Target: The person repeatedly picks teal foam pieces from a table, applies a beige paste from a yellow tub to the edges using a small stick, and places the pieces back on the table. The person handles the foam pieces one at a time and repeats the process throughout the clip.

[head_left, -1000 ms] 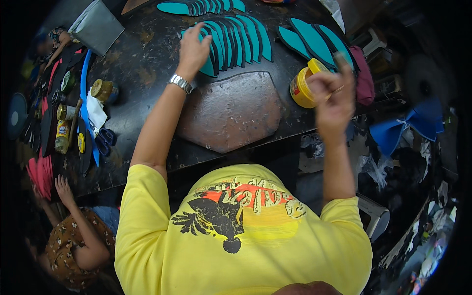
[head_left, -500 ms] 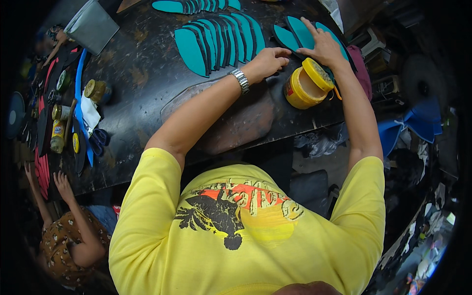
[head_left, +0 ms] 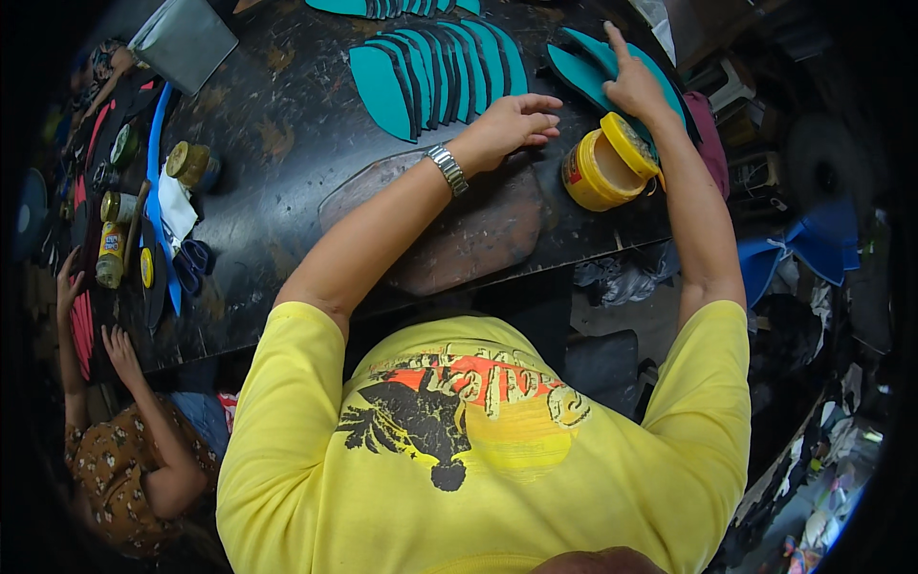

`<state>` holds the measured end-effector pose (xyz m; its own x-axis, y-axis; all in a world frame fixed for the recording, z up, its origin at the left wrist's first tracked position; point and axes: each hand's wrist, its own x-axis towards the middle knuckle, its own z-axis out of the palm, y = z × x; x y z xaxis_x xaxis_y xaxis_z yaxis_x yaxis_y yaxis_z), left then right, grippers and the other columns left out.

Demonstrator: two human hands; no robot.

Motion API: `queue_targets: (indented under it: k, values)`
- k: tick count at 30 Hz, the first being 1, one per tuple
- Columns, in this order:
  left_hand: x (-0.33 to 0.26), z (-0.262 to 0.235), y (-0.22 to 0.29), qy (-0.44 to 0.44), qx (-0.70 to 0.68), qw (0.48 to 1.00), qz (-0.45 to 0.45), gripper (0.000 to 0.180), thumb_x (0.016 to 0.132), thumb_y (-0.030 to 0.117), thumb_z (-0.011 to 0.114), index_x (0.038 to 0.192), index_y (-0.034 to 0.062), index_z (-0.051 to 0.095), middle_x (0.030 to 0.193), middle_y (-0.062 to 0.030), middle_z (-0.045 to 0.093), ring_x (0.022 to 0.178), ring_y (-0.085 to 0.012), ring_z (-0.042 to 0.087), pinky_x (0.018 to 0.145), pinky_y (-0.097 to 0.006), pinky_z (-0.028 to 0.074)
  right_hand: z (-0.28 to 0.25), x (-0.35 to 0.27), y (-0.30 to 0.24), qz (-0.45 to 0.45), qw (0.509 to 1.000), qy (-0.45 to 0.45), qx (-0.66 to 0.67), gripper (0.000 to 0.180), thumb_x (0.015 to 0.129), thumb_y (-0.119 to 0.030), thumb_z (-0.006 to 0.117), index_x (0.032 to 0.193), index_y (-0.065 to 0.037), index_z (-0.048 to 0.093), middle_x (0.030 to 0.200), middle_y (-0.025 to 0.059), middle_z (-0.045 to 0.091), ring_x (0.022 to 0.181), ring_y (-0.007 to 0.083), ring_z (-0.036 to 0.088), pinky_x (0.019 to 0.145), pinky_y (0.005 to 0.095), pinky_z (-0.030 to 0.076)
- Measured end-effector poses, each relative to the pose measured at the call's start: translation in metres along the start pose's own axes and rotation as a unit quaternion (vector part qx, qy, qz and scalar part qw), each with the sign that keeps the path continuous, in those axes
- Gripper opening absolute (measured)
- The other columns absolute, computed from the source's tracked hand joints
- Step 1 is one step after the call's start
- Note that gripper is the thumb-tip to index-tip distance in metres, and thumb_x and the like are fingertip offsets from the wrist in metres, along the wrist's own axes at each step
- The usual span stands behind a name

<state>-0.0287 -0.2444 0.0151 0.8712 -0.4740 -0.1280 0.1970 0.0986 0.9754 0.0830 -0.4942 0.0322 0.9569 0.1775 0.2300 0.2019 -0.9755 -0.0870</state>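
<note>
My left hand point(head_left: 512, 130) hovers over the dark table, fingers loosely stretched and slightly apart, with nothing in it. It is just below a row of overlapping teal, black-edged shoe insoles point(head_left: 384, 91). My right hand point(head_left: 637, 88) lies on a smaller group of the same teal insoles point(head_left: 579, 72) at the far right. Its index finger is stretched out along an insole; the other fingers are partly hidden. Between my forearms stands an open yellow tub point(head_left: 595, 182) of tan paste, its yellow lid point(head_left: 626, 148) tilted against the rim.
A brown board point(head_left: 469, 239) lies on the table point(head_left: 277, 206) near its front edge. More teal insoles point(head_left: 344, 6) are at the far edge. Jars point(head_left: 188, 165), blue strips point(head_left: 153, 182) and a grey box point(head_left: 184, 43) sit at left. A co-worker's hand point(head_left: 120, 356) is at the left edge.
My right hand has gone from spread fingers to a pointing index finger, and the insoles under it sit closer together. My left hand has drawn back slightly to the left.
</note>
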Motion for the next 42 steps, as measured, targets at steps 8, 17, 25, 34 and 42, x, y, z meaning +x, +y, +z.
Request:
queue_targets:
  k: [8, 17, 25, 34, 42]
  values:
    - [-0.009, 0.0, 0.01, -0.005, -0.22, 0.975, 0.003, 0.061, 0.102, 0.041, 0.051, 0.139, -0.0064, 0.044, 0.131, -0.0251, 0.056, 0.117, -0.0302, 0.061, 0.098, -0.033, 0.052, -0.084, -0.03, -0.034, -0.163, 0.96, 0.224, 0.051, 0.098, 0.074, 0.008, 0.059, 0.158, -0.019, 0.017, 0.13, 0.0202, 0.056, 0.112, 0.0323, 0.06, 0.094, 0.0367, 0.049]
    - [-0.103, -0.052, 0.033, -0.189, -0.109, 0.976, -0.015, 0.076, 0.087, 0.041, 0.07, 0.146, 0.0029, 0.041, 0.142, -0.0175, 0.051, 0.134, -0.0288, 0.046, 0.113, -0.039, 0.038, -0.114, -0.161, -0.155, -0.387, 0.906, 0.048, 0.165, 0.117, 0.05, 0.016, 0.073, 0.154, -0.014, 0.028, 0.14, 0.018, 0.05, 0.115, 0.0427, 0.055, 0.093, 0.047, 0.05]
    - [-0.178, -0.029, 0.02, 0.026, 0.355, 0.934, 0.031, 0.069, 0.08, 0.014, 0.074, 0.143, 0.0075, 0.046, 0.136, -0.0191, 0.055, 0.121, -0.0327, 0.057, 0.102, -0.038, 0.044, -0.123, -0.213, -0.109, -0.049, 0.944, 0.064, 0.32, 0.058, 0.075, -0.022, 0.083, 0.128, -0.01, 0.064, 0.098, 0.0097, 0.063, 0.084, 0.0218, 0.064, 0.074, 0.0353, 0.049]
    - [-0.162, -0.007, 0.004, 0.171, 0.611, 0.755, 0.165, 0.069, 0.075, 0.034, 0.081, 0.132, 0.0047, 0.055, 0.123, -0.0179, 0.057, 0.115, -0.0354, 0.054, 0.094, -0.043, 0.047, -0.092, -0.212, -0.095, 0.078, 0.996, -0.03, 0.026, 0.048, 0.092, -0.048, 0.062, 0.123, -0.011, 0.065, 0.08, 0.019, 0.069, 0.08, 0.0368, 0.069, 0.073, 0.0442, 0.052]
    - [-0.153, -0.008, -0.001, 0.177, 0.588, 0.772, 0.161, 0.066, 0.073, 0.029, 0.082, 0.128, 0.0037, 0.057, 0.121, -0.016, 0.059, 0.106, -0.0337, 0.059, 0.091, -0.042, 0.049, -0.093, -0.236, -0.107, 0.12, 0.993, 0.016, 0.011, 0.047, 0.092, -0.042, 0.064, 0.129, -0.014, 0.061, 0.079, 0.0164, 0.067, 0.078, 0.0345, 0.068, 0.069, 0.0438, 0.052]
